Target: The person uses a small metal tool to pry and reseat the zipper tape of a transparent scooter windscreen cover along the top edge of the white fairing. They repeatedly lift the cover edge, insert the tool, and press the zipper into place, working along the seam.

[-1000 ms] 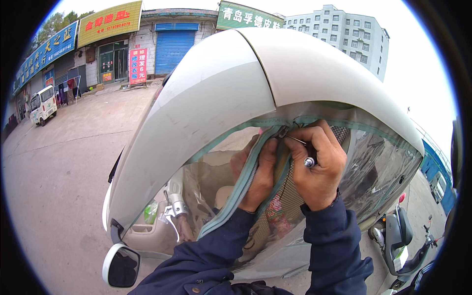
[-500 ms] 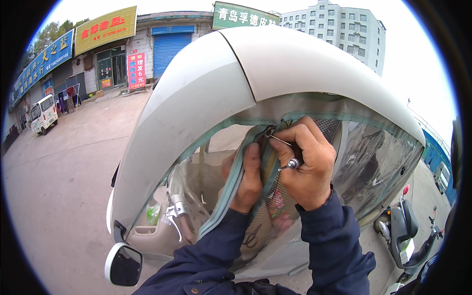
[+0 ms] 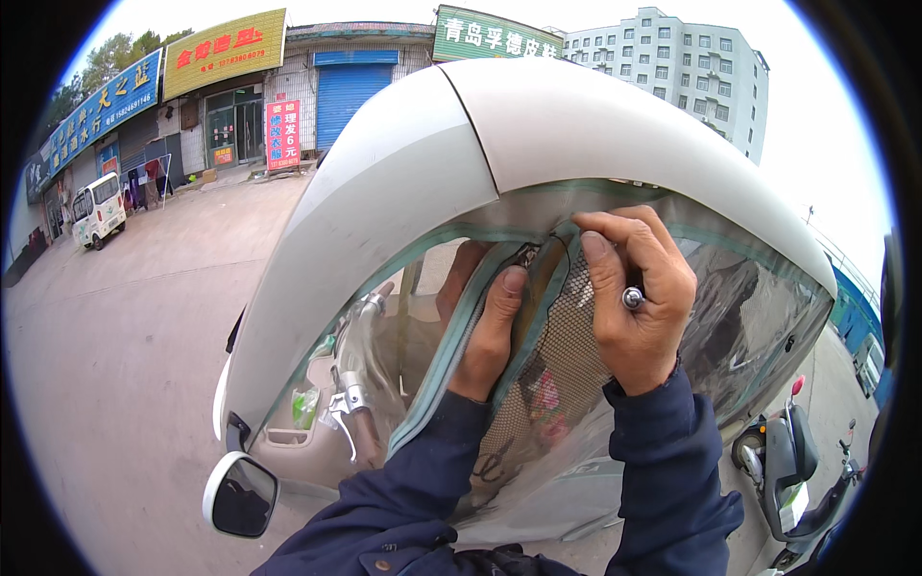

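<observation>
A light-coloured scooter canopy arches in front of me, with a clear plastic side curtain edged in teal trim. My left hand is closed on the zippered edge of the curtain's opening, thumb outside and fingers behind it. Just right of it, my right hand is closed around a slim metal-handled awl, whose rounded end sticks out of the fist; its shaft is hidden. The forefinger and thumb tips are at the top of the teal trim. A dark thread seems to run down from there.
Behind the curtain are brown mesh and a handlebar with a brake lever. A side mirror juts out at lower left. Another scooter stands at right. A white van is parked by the shopfronts.
My right hand has drawn up and right, away from the zipper beside my left thumb, and the awl's thin shaft no longer shows. My left hand keeps its hold.
</observation>
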Available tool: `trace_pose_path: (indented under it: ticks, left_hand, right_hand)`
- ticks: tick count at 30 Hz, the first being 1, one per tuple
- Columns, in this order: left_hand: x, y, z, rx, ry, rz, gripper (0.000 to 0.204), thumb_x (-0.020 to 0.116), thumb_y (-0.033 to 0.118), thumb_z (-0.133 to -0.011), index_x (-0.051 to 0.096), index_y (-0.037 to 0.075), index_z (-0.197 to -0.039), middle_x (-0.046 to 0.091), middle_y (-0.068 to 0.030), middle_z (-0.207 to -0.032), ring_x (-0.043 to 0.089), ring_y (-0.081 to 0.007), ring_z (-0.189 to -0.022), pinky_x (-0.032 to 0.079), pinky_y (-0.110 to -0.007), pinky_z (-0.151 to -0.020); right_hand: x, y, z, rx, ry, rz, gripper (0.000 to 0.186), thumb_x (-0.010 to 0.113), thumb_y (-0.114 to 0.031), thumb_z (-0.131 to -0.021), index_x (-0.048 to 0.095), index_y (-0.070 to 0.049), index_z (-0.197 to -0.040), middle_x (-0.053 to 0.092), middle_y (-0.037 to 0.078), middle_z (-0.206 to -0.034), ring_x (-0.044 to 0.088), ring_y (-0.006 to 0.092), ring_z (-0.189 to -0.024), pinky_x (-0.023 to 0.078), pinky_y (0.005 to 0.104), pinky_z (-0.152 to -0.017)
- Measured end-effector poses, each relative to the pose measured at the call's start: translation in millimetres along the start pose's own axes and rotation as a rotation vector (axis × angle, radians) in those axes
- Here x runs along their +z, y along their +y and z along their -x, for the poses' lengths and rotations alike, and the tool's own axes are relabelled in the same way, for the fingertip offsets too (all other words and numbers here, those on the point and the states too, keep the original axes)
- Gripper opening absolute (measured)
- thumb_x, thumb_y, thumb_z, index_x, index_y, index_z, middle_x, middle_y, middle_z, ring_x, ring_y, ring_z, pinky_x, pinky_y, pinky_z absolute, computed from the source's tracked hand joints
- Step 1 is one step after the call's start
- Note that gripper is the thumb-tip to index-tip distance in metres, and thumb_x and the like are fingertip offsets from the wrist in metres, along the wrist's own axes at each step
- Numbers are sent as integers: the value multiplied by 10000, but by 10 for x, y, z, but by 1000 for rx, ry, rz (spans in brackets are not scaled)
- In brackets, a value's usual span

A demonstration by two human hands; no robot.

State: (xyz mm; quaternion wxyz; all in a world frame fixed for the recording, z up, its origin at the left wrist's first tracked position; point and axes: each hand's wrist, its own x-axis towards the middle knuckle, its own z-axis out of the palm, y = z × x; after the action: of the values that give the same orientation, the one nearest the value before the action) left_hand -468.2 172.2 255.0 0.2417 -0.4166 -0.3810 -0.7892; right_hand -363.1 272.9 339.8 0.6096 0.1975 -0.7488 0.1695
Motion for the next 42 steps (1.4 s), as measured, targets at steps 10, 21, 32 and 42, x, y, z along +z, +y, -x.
trace_pose_path:
  ticks: [10,21,32,42]
  left_hand:
    - [83,100,-23,3,-51,172,448,584,297,-1086,601,-56,-1361,716,-143,-1216,646,-200,-1085,486,-313,-972]
    - [120,207,-18,2,-44,173,494,581,315,-1089,565,-57,-1413,691,-135,-1261,630,-200,-1130,474,-307,-1012]
    - [132,179,-19,-127,27,272,318,663,219,-1035,685,-11,-1253,714,-64,-1024,617,-113,-868,501,-264,-762]
    - [41,198,-37,-211,-37,180,300,644,179,-1024,693,-18,-1245,746,-100,-1049,655,-150,-886,527,-303,-796]
  right_hand:
    - [-25,97,-239,-39,-175,19,290,723,38,-895,696,46,-1184,707,213,-1051,726,334,-806,556,371,-707]
    - [3,31,-216,199,-216,-201,178,705,21,-929,659,37,-1100,679,139,-956,582,152,-656,485,287,-625]
    - [41,95,-167,298,-145,-349,275,777,27,-888,641,33,-1127,669,76,-983,514,30,-655,432,209,-564]
    - [28,130,-106,201,-135,-236,367,829,8,-862,623,20,-1166,682,58,-970,474,11,-628,413,202,-532]
